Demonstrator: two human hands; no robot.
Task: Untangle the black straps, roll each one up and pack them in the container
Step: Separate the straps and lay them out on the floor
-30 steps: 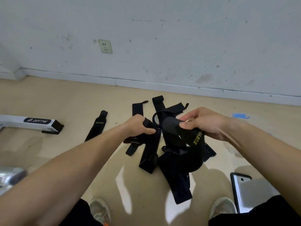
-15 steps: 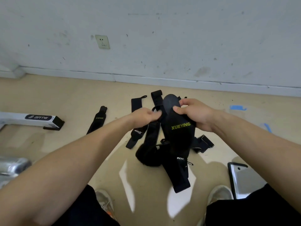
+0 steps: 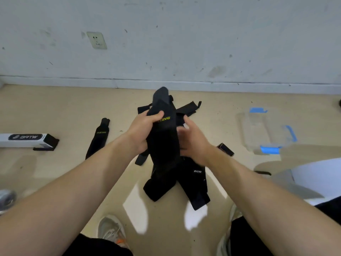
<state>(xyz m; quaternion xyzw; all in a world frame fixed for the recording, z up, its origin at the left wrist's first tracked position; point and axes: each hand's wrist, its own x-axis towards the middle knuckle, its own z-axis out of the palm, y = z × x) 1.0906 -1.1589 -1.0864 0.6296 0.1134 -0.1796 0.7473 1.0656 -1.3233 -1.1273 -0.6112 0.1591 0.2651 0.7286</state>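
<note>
Straps (image 3: 162,145) hang in a black tangle between our hands, lifted above the floor (image 3: 64,108). We judge them light, soft and floppy, likely to snag, and best held at the wide padded end. Our left grip (image 3: 147,126) is clenched round that wide end by its yellow lettering. Our right grip (image 3: 191,139) touches the bundle, but blur hides whether it holds. The floor is glossy beige, under a scuffed white wall (image 3: 184,43). The clear container (image 3: 267,130) sits to the right and one loose strap (image 3: 97,139) lies to the left.

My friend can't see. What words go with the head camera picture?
A left hand grips a wide black strap above a tangled pile on the floor; the blurred right hand is at its side. A clear container lies to the right.
</note>
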